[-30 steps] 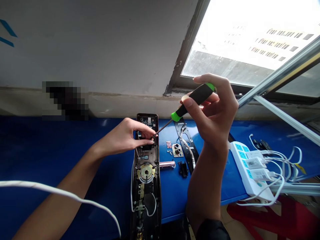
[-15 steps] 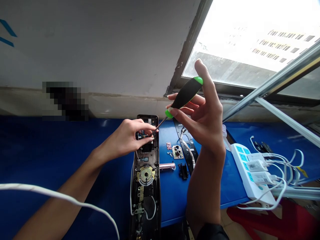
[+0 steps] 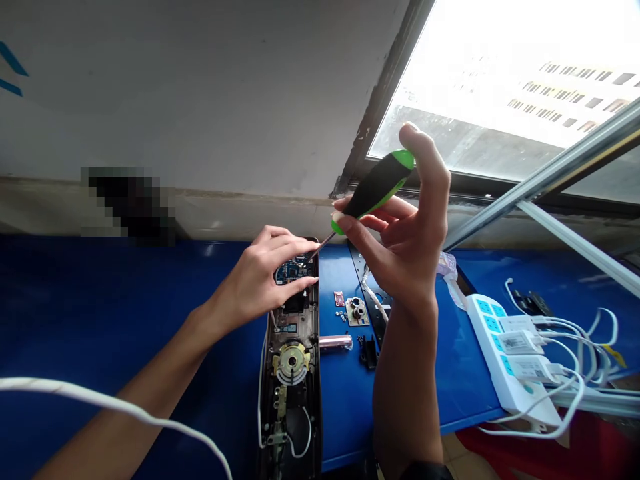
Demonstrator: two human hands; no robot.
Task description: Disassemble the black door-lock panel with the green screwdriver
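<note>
My right hand [image 3: 413, 227] grips a black-and-green screwdriver [image 3: 377, 188], with one finger curled up over the end of its handle. The shaft slants down to the left into the upper part of a long, narrow open device housing [image 3: 319, 400]. There, a blue circuit board [image 3: 287, 271] with thin wires shows between the fingers of my left hand [image 3: 257, 275]. That hand reaches across the housing with thumb and fingers apart, beside the screwdriver's shaft. Exactly what the tip touches is too small to tell. Lower in the housing sits a round metal part [image 3: 292, 362].
Right of the housing lie a small red board [image 3: 339, 298], tiny screws, a square metal lock part [image 3: 357, 311], a pinkish cylinder [image 3: 336, 343] and a black plate [image 3: 381, 303]. A power strip [image 3: 513, 373] with white cables stands farther right. A white cable [image 3: 125, 408] crosses the left foreground.
My left thumb and fingers have spread apart from near the screwdriver's tip, showing more of the circuit board. My right hand still holds the screwdriver, its handle turned slightly. The view has shifted a little.
</note>
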